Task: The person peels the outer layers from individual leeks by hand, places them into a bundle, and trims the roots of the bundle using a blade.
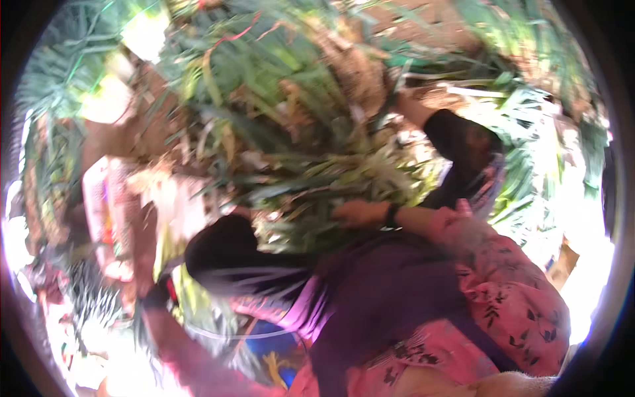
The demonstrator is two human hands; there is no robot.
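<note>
The picture is smeared by motion. My left hand (141, 248), with a dark wristband, reaches up at the left beside a pale bundle of stalks (178, 198), which look like leeks or large green onions. Its fingers are too blurred to tell whether they grip the bundle. My right hand (357, 213), with a black band at the wrist, is low over a heap of loose green leaves (311, 192) in front of my lap. Its fingers point left. Whether they hold a leaf cannot be made out.
My dark-trousered legs (473, 149) are bent on both sides of the leaf heap. More long green stalks (264, 86) lie beyond it, with bundles showing white ends (109, 99) at the far left. Leafy stalks (529, 178) lie at the right. A blue object (268, 337) is near my left side.
</note>
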